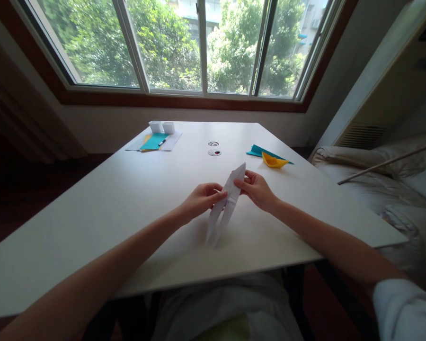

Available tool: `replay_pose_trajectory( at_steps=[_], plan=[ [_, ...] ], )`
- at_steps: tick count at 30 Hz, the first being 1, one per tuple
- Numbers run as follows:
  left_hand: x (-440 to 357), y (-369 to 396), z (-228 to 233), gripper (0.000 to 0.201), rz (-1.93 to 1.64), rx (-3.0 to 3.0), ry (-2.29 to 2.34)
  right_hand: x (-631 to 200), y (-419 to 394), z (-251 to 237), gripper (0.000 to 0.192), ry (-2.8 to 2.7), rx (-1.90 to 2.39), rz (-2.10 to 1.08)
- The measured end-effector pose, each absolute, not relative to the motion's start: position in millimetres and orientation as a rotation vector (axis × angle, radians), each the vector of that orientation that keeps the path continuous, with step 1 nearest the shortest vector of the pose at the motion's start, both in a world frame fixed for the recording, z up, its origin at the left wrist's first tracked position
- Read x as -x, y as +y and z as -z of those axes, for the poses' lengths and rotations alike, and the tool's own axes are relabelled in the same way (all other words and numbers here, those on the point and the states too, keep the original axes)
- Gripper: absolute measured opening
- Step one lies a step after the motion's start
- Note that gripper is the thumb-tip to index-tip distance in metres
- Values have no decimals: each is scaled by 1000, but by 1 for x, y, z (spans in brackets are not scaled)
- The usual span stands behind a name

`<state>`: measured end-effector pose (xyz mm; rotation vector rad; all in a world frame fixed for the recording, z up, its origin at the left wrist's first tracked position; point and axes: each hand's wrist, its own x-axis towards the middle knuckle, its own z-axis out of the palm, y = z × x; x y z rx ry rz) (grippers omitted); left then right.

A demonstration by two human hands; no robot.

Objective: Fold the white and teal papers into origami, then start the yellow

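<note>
folded white paper [226, 208] | pinched between left hand [200, 200] | right hand [257, 189]

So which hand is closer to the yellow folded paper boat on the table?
Right. The right hand sits just below and left of the yellow folded paper boat; the left hand is farther left, beyond the white folded paper both hold.

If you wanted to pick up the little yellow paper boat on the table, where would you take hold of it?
Probably by the raised hull sides of the yellow paper boat, pinched lightly from above across its narrow width. It sits upright on the table, open upward, with its pointed ends too thin to hold and the teal paper lying behind it.
</note>
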<state>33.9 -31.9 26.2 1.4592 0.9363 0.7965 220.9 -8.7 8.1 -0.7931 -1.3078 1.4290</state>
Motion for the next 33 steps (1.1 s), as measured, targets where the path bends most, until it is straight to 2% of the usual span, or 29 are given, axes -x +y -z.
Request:
replay_pose_trajectory(
  at_steps=[6, 8, 12, 18, 24, 29, 33],
  plan=[
    [-35, -31, -23, 28, -862, -1526, 929, -216, -13, -11, 34, -1410, 871, -1221],
    [-34, -30, -23, 28, -934, -1487, 984, -218, -14, -12, 35, -1415, 948, -1036],
    [-32, -26, -23, 28, -1061, -1401, 1158, -220, -19, -16, 25, -1648, 961, -620],
    [-34, -28, -24, 28, -1053, -1348, 1125, -210, -35, -18, 23, -2024, 861, -264],
    [-37, -32, -29, 30, -1021, -1297, 981, -212, -39, -20, 18, -2110, 967, -106],
    [-37, -34, -30, 32, -1032, -1392, 1019, -213, -37, -22, 20, -2117, 1042, -97],
    [-36, -33, -28, 33, -1041, -1448, 1026, -213, -36, -22, 16, -2073, 1092, -115]
  ],
)
